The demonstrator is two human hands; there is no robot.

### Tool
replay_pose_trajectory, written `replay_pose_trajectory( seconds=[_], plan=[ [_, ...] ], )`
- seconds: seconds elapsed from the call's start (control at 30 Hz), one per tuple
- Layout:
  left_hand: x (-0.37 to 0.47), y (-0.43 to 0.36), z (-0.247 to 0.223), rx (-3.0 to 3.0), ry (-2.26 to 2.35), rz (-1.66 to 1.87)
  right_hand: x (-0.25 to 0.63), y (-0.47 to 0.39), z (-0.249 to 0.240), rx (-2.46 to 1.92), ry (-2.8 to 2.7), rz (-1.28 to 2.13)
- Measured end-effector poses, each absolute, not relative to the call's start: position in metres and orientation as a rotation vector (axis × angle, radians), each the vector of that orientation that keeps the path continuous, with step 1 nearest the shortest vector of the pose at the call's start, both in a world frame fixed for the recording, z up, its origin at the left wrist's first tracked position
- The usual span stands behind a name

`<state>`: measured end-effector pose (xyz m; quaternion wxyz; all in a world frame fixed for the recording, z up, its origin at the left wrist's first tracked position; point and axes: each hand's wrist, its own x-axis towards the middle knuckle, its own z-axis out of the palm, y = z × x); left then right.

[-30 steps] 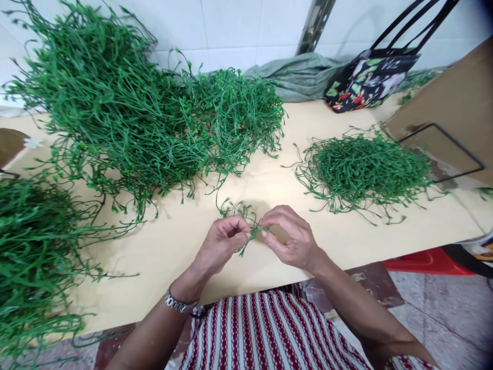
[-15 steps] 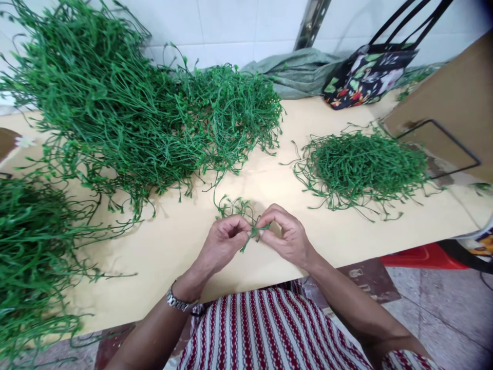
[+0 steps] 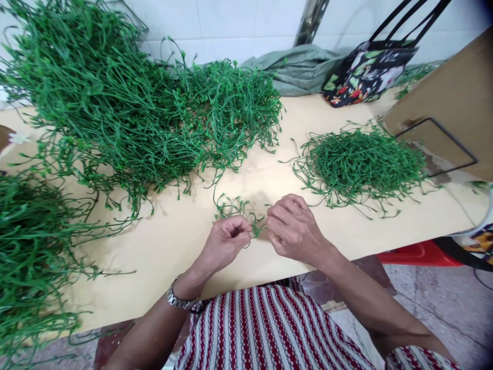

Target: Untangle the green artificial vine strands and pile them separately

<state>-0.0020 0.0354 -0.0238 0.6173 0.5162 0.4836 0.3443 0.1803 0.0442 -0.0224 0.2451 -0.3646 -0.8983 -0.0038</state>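
My left hand (image 3: 224, 240) is closed in a pinch on a thin green plant stem (image 3: 257, 227) above the table. Facing it, my right hand (image 3: 296, 229) is closed with the fingers curled in, its back towards me. A small green tip pokes out beside its knuckles, but the rest of what it holds is hidden. Just beyond my left hand lie a few curly green stems (image 3: 231, 205). To the right of my hands, farther back, sits a compact pile of green stems (image 3: 367, 164).
A tall heap of green stems (image 3: 115, 113) covers the back left of the table (image 3: 162, 257). Another heap (image 3: 31, 246) spreads over the left edge. Behind stand a flowered bag (image 3: 367, 74), a grey-green cloth (image 3: 300, 69) and, at right, a cardboard box (image 3: 450, 103) with a black wire frame.
My right hand has drawn slightly right, away from my left, and turned from an open-looking pinch to curled fingers. My left hand keeps its pinch in nearly the same place.
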Motion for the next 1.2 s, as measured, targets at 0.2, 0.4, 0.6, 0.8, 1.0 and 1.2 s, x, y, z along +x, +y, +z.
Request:
replay_pose_trajectory(
  seconds=[0.2,0.4,0.6,0.8,1.0,1.2],
  plan=[
    [-0.003,0.036,-0.025,1.112,1.062,0.839,0.181,0.043,-0.024,-0.957,-2.073,0.855],
    [-0.004,0.037,-0.026,1.095,1.054,0.849,0.18,0.04,-0.031,-0.909,-1.74,1.42],
    [-0.004,0.037,-0.026,1.116,1.013,0.858,0.187,0.04,-0.028,-1.005,-1.692,1.571],
    [-0.006,0.038,-0.024,1.195,1.031,0.818,0.194,0.042,-0.024,-1.039,-1.888,1.501],
    [-0.004,0.036,-0.022,1.345,1.071,0.736,0.192,0.038,-0.023,-1.026,-2.115,1.291],
    [-0.004,0.033,-0.03,1.468,1.14,0.686,0.192,0.038,-0.035,-1.014,-2.461,0.56]
  ],
)
